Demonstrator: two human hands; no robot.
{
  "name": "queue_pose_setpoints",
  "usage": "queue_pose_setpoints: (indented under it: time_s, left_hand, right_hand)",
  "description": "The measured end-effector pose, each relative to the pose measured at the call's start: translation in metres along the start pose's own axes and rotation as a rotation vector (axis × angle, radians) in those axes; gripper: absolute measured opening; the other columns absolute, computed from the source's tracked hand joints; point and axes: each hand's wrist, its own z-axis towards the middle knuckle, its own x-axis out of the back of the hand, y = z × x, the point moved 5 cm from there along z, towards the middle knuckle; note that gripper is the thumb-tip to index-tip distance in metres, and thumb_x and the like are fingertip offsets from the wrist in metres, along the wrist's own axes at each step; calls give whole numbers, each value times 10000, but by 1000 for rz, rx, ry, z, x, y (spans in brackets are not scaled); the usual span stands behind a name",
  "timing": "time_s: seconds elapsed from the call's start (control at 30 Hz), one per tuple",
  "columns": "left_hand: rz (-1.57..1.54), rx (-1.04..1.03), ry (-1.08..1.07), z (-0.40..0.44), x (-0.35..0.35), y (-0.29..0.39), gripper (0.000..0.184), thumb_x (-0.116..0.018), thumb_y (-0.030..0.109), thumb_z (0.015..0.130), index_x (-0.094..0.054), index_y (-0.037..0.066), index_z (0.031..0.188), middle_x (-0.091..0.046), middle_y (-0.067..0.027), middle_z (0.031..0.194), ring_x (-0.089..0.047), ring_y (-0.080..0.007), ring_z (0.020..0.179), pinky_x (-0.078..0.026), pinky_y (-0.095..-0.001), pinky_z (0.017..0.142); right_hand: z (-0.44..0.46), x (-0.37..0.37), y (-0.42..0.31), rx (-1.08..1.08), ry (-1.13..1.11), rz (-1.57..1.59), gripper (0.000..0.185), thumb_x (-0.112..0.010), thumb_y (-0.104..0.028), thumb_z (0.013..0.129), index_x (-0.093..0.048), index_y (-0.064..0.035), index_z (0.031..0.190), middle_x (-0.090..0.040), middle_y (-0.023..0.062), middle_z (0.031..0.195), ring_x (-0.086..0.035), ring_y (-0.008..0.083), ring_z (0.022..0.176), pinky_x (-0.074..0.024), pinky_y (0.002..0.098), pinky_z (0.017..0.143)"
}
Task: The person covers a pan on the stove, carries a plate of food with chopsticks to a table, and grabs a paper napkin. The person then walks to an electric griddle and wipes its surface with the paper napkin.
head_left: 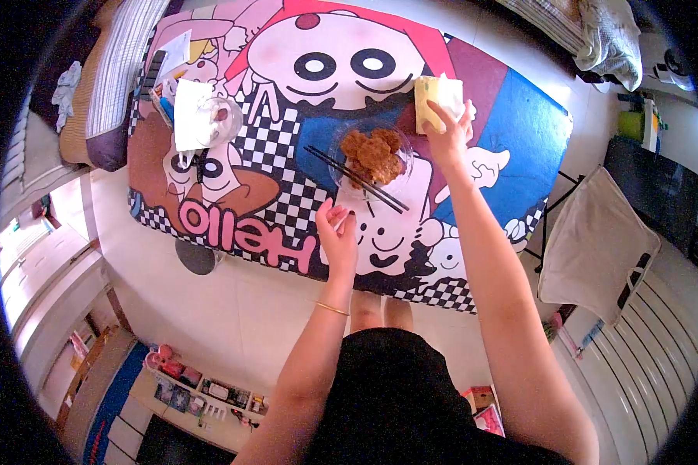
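Note:
My right hand [450,132] reaches to the far side of the table and has its fingers on a pale yellow tissue pack [428,99], with white tissue at its top right. Nearer to me, my left hand [337,231] is over the table edge area, fingers curled; whether something small is between them I cannot make out. Just beyond it stands a clear round bowl [408,167] of brown fried food [374,155]. Two black chopsticks [357,178] lie slantwise across the bowl.
A cartoon-print cloth covers the table [287,190]. At the left are a white paper sheet [191,116], a clear container [225,124] and a dark stool [197,257] below the edge. A cloth-covered rack [601,244] stands at the right.

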Motion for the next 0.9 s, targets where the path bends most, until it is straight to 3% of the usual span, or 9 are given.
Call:
queue_pose_setpoints:
  time_s: [0.07,0.1,0.23,0.27,0.33,0.4,0.57,0.73,0.9]
  left_hand:
    - [2,3,4,-5,0,1,460,-624,39,867,-420,65,1278,-527,-84,1117,-530,-170,1026,-437,-313,923]
    - [23,-3,6,-6,1,1,449,-624,41,867,-430,64,1271,-531,-87,1111,-532,-172,1022,-438,-313,924]
    - [41,-21,19,-8,8,-3,416,-621,62,874,-459,65,1257,-539,-100,1107,-540,-183,1022,-435,-316,932]
    - [29,-24,20,-8,9,-4,411,-620,70,877,-464,66,1257,-540,-105,1111,-541,-187,1025,-434,-318,935]
    - [20,-34,22,-8,11,0,416,-615,89,886,-455,60,1268,-537,-106,1132,-536,-189,1049,-431,-322,942]
    - [9,-49,27,-7,12,7,422,-614,106,892,-447,52,1276,-532,-107,1152,-528,-192,1073,-427,-324,951]
    - [-82,-36,18,-2,11,32,445,-618,128,894,-431,29,1286,-510,-106,1192,-505,-196,1114,-400,-319,987]
    - [-328,-25,-94,-2,-8,79,479,-568,234,935,-398,41,1339,-510,-93,1222,-505,-179,1124,-358,-332,1042]
    - [-558,87,-361,-36,-40,133,517,-536,296,946,-365,73,1380,-507,-57,1265,-513,-161,1127,-413,-357,992]
  right_hand:
    - [15,-20,23,109,-57,100,480,-629,-52,773,-629,-262,1204,-243,164,1500,-242,435,1332,-277,498,1080]
    - [14,-17,16,132,-24,105,553,-551,39,750,-616,-238,1225,-329,184,1454,-308,417,1309,-310,466,1078]
    - [30,-43,6,229,-34,194,621,-477,98,728,-602,-227,1242,-481,209,1335,-448,392,1242,-398,405,1026]
    - [34,-53,1,251,-86,250,611,-465,81,749,-605,-256,1239,-467,213,1352,-448,393,1250,-404,411,1019]
    - [28,-51,-34,185,-196,296,577,-397,119,767,-616,-155,1225,-488,227,1339,-368,334,1339,-354,325,1037]
    - [28,-57,-62,241,-325,368,539,-414,93,809,-614,-173,1233,-575,191,1254,-339,307,1360,-358,305,1024]
    - [3,-10,-130,399,-305,642,398,-493,45,861,-656,-135,1176,-636,118,1190,-491,222,1241,-407,294,965]
    - [-45,49,-141,151,-395,986,301,-535,29,865,-671,-34,1126,-662,53,1110,-570,113,1029,-429,256,913]
    - [-115,97,-115,-137,-415,1180,352,-525,71,829,-693,-67,1106,-677,5,992,-575,71,910,-454,209,774]
